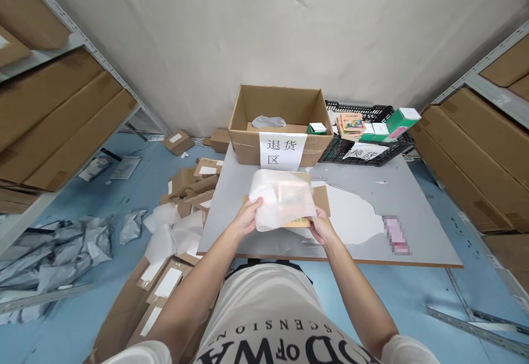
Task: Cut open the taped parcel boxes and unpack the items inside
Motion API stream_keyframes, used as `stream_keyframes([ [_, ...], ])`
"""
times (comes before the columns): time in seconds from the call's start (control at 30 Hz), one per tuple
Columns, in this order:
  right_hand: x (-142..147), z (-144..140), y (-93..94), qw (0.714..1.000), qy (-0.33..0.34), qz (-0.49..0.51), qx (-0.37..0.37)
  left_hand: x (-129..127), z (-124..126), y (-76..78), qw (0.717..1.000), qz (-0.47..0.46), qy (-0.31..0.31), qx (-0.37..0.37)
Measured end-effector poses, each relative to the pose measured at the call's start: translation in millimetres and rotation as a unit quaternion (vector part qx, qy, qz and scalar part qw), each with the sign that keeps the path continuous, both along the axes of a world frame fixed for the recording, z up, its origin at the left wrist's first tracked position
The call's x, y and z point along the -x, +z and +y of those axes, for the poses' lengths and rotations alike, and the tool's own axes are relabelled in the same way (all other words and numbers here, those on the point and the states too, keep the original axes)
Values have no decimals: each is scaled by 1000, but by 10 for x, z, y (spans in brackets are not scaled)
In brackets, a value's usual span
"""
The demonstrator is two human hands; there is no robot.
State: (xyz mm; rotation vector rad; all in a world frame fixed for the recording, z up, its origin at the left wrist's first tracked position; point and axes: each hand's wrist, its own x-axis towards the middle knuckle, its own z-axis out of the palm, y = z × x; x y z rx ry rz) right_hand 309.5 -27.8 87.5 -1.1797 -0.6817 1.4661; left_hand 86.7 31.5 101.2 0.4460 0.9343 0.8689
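My left hand (248,216) grips the left edge of a white foam wrap sheet (278,197) that lies over a small box with a colourful print (291,210). My right hand (321,227) holds the right side of that box from below. Both are held just above an opened flat cardboard mailer (322,197) on the grey table (388,193). The wrap hides most of the box.
A large open carton with a paper label (281,124) stands at the table's back, with a black crate of small boxes (366,132) beside it. Cardboard mailers and wrap litter the blue floor at left (182,199). Shelves with cartons flank both sides.
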Motion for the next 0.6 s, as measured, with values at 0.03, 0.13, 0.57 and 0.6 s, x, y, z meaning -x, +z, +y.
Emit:
stream_keyframes([
  [0.03,-34,-15,24,1000,-5,16,4,108,38,19,1000,11,14,-1],
  [0.13,-139,-51,79,999,-3,48,11,500,186,40,996,27,85,-5],
  [0.57,-148,-45,-15,994,-52,93,9,1111,114,-1245,907,240,328,107],
  [0.6,-150,-42,-2,995,-53,90,9,1073,67,-1301,908,249,322,102],
])
